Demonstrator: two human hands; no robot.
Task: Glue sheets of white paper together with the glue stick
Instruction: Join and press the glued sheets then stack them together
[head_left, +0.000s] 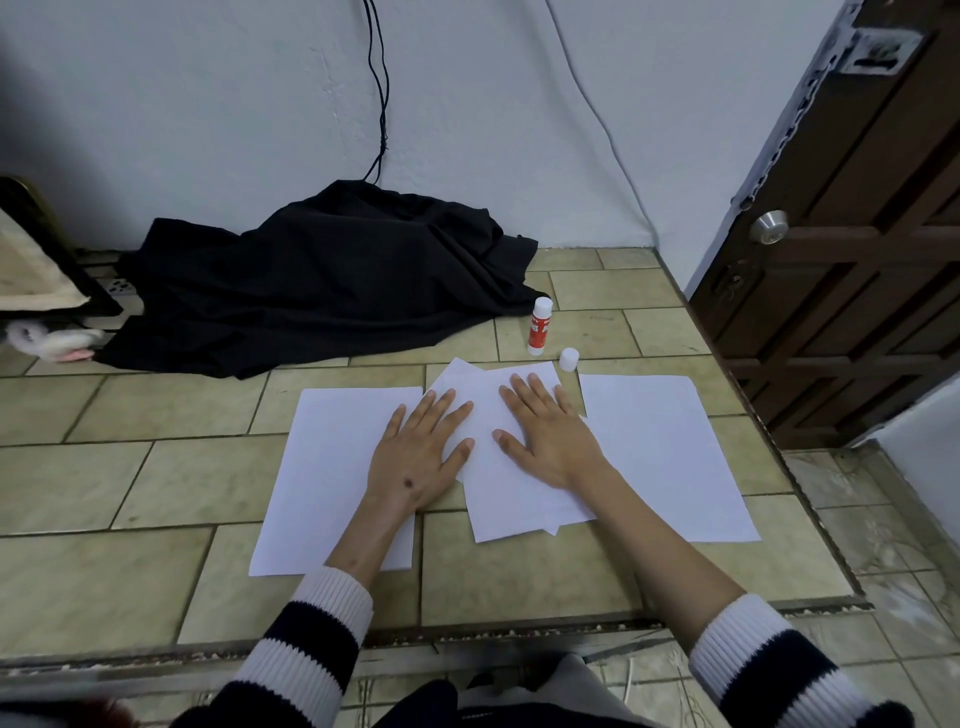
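Note:
Three lots of white paper lie on the tiled counter. The middle stack (511, 488) is slightly skewed, with the corner of a lower sheet showing under the top one. My left hand (418, 457) lies flat with straight fingers across the left sheet (322, 467) and the middle stack's left edge. My right hand (545, 431) presses flat on the middle stack. A third sheet (670, 457) lies to the right, untouched. The red and white glue stick (539, 326) stands upright behind the papers, and its white cap (569, 359) stands beside it.
A crumpled black cloth (322, 280) covers the back of the tiled counter (156, 467). The counter's right edge drops off near a brown door (857, 234). Cables hang down the wall. A dark-framed object (36, 260) sits at the far left.

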